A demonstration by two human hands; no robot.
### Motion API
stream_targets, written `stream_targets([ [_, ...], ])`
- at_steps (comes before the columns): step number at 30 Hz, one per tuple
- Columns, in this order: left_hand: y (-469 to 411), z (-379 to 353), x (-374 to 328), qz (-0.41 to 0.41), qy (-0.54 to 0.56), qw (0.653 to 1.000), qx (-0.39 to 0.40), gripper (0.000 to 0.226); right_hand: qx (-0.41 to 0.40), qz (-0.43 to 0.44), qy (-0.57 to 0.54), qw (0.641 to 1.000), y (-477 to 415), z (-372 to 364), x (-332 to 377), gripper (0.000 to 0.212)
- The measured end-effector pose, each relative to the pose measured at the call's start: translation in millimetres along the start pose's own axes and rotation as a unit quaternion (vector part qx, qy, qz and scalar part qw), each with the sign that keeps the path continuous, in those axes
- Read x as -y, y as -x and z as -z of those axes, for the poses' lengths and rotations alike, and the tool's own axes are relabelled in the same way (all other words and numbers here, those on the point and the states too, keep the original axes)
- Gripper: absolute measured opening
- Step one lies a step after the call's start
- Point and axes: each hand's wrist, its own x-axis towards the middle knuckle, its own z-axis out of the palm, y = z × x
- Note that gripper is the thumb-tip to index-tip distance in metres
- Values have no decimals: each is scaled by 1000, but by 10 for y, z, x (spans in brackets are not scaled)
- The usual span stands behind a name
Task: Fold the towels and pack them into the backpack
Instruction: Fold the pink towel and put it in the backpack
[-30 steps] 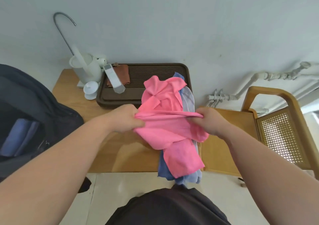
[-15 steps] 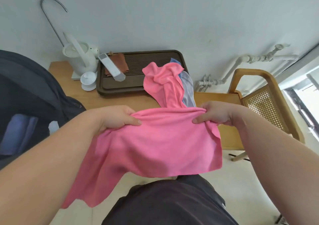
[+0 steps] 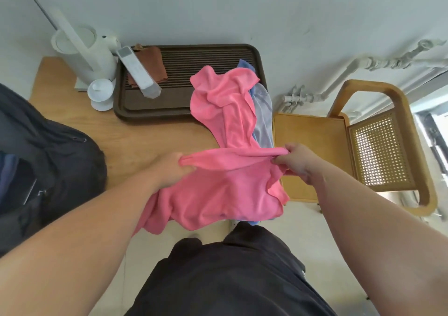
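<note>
A pink towel (image 3: 218,194) hangs stretched between my two hands over the table's front edge. My left hand (image 3: 169,170) pinches its top edge at the left, and my right hand (image 3: 294,161) pinches the same edge at the right. Behind it a second pink towel (image 3: 225,107) lies crumpled on the table, partly on a brown tray, on top of grey and blue towels (image 3: 263,119). The dark backpack (image 3: 55,160) stands open at the left of the table, with a blue folded cloth (image 3: 7,172) visible inside.
A brown slatted tray (image 3: 184,78) at the back holds a brown cloth and a white bar. A white kettle (image 3: 84,51) and small white cup (image 3: 100,93) stand at the back left. A wooden chair (image 3: 363,146) sits to the right. Pipes run along the wall.
My hands pulled one pink towel off the pile toward me and spread it wide; now they hold it lower and further forward, and my view has tilted down.
</note>
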Motion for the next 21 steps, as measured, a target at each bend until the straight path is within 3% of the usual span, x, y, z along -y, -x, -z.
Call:
stream_targets([
  [3,-249,-15,-122,24,26,999,-34,28,1,-27,-58,998,-297,103,13,17],
  [7,-588,69,-173,34,-32,997,-68,23,0,-28,-83,996,-666,138,88,18],
  [13,-1038,322,-347,-18,-153,975,-157,18,-34,40,-94,994,-1076,172,351,15],
  [16,-1208,406,-432,-41,-152,966,-205,16,-59,81,-122,988,-1180,181,473,12],
  [19,-1287,380,-466,-24,-141,969,-202,16,-81,81,-154,981,-1231,183,505,9],
  [21,-1273,289,-432,-6,-146,977,-157,18,-77,73,-133,985,-1259,178,453,11],
])
